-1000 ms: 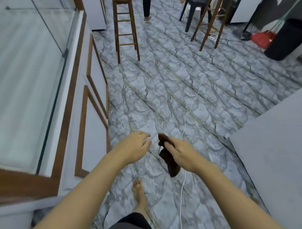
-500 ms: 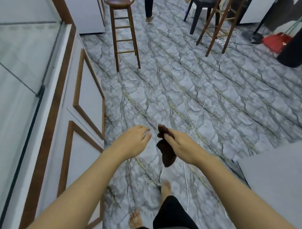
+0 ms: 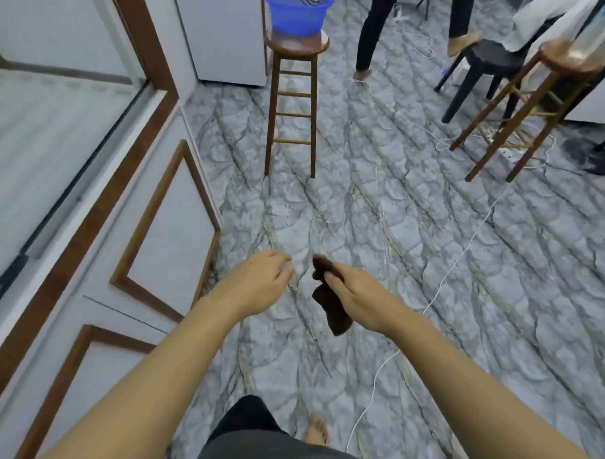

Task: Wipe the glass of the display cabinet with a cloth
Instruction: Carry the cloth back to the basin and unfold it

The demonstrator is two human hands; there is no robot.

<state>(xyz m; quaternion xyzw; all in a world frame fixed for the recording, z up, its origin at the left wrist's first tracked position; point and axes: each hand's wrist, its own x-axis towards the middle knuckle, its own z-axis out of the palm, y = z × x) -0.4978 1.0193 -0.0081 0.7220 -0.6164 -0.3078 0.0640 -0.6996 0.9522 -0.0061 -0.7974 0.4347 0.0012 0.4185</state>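
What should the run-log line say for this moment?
phase: carrying | right hand: gripping dark brown cloth | left hand: empty, half-curled | glass display cabinet: at left, untouched

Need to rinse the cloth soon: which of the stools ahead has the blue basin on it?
The wooden stool beside the white cabinet, straight ahead, carries the blue basin; the other wooden stool and black stool stand farther right.

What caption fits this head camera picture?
Right hand holds a brown cloth beside the display cabinet.
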